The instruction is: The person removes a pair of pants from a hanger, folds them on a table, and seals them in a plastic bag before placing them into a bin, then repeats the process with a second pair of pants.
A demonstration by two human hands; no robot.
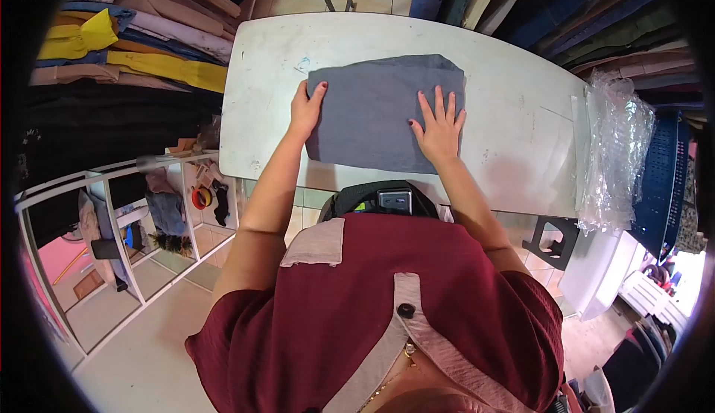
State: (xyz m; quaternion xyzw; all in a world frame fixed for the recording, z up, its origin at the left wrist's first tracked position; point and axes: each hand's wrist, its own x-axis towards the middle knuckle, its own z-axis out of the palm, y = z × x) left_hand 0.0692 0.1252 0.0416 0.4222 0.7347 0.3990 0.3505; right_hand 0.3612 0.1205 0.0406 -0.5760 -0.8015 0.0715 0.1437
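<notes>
Where the grey cloth (pixel 376 119) lies: flat on the white table (pixel 521 145), around its middle.
Left hand (pixel 304 112): thumb over the cloth's left edge, fingers alongside; whether pinching, I cannot tell.
Right hand (pixel 441 131): wide, fingers spread on the cloth's right side, probably keeping it flat.
Blue mark (pixel 302 64): far left on the table, unreadable; no brand legible.

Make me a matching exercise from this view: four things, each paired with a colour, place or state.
1. Left hand
2. Right hand
3. Cloth
4. Clear plastic

A. At the right end of the table
B. Slate grey
C. At the cloth's left edge
D. Spread over the cloth's right side

Pairs: 1-C, 2-D, 3-B, 4-A
</notes>
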